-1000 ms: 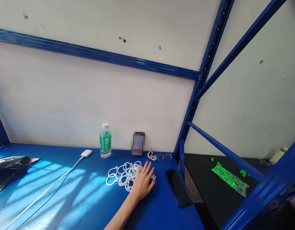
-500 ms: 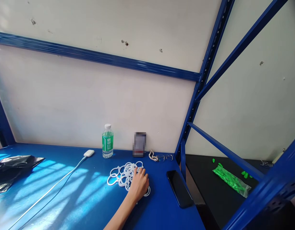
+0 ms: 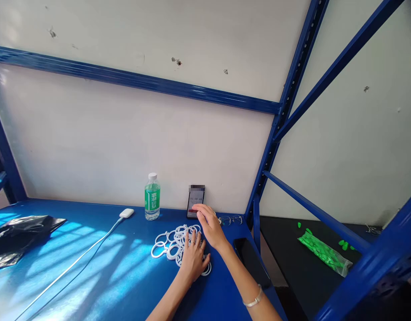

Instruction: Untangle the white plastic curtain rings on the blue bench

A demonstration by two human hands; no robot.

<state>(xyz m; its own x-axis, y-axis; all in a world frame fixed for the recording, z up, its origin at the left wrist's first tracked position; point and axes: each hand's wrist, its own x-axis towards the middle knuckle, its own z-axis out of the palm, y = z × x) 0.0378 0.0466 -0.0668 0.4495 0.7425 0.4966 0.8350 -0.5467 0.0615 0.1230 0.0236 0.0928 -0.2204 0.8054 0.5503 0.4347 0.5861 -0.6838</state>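
Blue shelf (image 3: 92, 267) | left hand (image 3: 193, 258) hides rings (image 3: 170, 240) | right hand (image 3: 210, 225) covers phone (image 3: 195, 201)

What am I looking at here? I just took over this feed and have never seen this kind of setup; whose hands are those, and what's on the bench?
There is no machine here. The picture comes from a camera worn on a person's head, looking forward and down, so both hands are that person's own.

The left hand lies palm down on a pile of white plastic rings. The right hand reaches to a small phone propped against the wall, fingertips at its screen. Neither hand grips anything.

Also on the blue bench: a green-labelled water bottle, a white charger with cable, a black bag at far left, glasses, and a dark phone lying flat. On the darker surface to the right lies a bag of green pieces.
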